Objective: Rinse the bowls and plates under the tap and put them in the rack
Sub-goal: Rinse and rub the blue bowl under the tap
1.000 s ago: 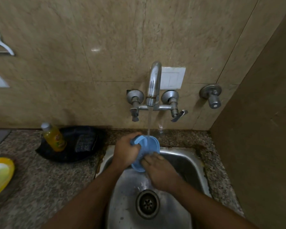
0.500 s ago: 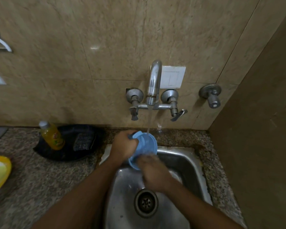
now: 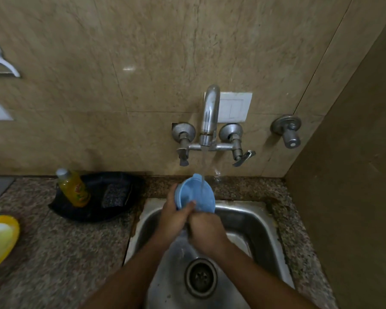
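I hold the blue bowl under the tap stream, left hand gripping its rim, right hand curled on its lower edge. Wet plastic may slip into the sink; the tilted bowl may splash.

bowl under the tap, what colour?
Light blue, plain with no pattern; the bowl shows clearly in the head view, held under the running water.
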`<state>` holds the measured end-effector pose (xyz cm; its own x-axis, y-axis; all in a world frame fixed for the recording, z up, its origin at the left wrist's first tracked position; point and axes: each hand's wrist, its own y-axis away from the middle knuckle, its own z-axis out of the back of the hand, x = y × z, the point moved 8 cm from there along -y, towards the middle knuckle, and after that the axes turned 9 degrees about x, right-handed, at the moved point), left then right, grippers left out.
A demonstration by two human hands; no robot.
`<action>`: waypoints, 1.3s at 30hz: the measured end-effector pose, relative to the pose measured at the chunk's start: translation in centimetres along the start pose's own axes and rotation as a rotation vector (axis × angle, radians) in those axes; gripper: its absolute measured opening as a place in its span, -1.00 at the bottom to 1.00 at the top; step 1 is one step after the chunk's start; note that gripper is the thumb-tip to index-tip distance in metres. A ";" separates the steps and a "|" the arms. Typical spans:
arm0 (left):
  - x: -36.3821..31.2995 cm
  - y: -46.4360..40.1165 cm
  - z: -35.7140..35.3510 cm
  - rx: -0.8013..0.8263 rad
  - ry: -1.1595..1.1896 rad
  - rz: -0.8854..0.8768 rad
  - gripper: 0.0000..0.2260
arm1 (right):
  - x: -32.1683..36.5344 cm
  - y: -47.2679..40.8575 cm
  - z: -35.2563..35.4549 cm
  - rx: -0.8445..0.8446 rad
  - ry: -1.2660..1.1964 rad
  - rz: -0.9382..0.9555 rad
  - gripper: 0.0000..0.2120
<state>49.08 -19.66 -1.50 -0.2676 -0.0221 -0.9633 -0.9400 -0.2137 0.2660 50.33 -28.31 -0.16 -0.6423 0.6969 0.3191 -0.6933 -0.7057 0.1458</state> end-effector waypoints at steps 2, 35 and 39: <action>-0.6 0.4 1.4 -0.210 -0.113 -0.025 -0.60 | 1.7 0.4 -1.0 0.002 -0.219 0.017 -0.75; -1.6 0.1 5.2 -0.032 -0.575 0.360 -0.60 | -3.2 3.4 -8.8 0.331 -1.854 -0.244 -0.42; 0.2 0.6 5.0 0.011 -0.553 0.439 -0.54 | -3.5 3.2 -9.5 0.321 -1.963 -0.295 -0.37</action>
<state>47.43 -14.87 -1.38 -0.6884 0.3962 -0.6075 -0.7216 -0.2891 0.6291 47.25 -31.85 -9.70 0.7738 -0.1295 0.6200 -0.4756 -0.7653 0.4337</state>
